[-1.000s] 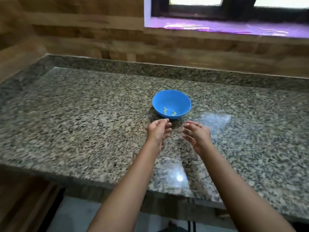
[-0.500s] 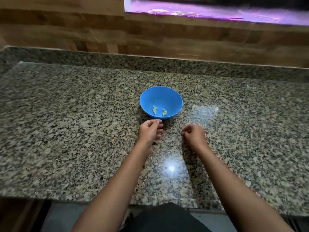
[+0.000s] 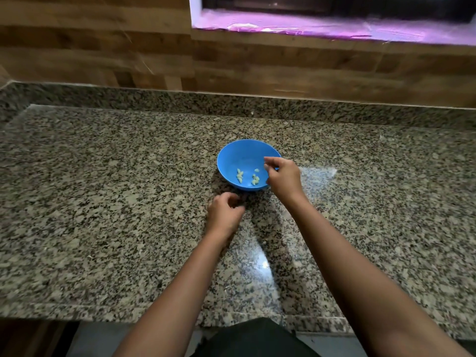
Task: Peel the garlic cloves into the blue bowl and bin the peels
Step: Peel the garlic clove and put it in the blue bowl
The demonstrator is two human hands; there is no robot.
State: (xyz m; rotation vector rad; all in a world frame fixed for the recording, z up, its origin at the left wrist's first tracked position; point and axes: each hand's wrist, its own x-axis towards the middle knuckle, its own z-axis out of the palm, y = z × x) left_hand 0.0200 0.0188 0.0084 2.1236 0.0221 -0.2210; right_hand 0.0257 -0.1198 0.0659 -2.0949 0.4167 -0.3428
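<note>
The blue bowl (image 3: 244, 154) stands on the granite counter (image 3: 103, 202) near its middle. Several pale peeled garlic cloves (image 3: 240, 175) lie on its bottom. My right hand (image 3: 284, 177) hovers over the bowl's right rim, the forefinger and thumb spread apart above the cloves with nothing visible between them. Just in front of the bowl, my left hand (image 3: 225, 212) rests low over the counter. Its fingers are curled inward, and what they enclose is hidden. No unpeeled cloves or loose peels are clearly visible.
A raised granite ledge (image 3: 231, 106) and a wood-patterned wall (image 3: 103, 55) close off the back. A window sill (image 3: 334, 27) sits above at the right. The counter's front edge (image 3: 128, 313) runs just before my body.
My right hand rose from the counter and moved forward over the bowl's right rim, its fingers spreading. More cloves show in the bowl. My left hand stayed curled in front of the bowl.
</note>
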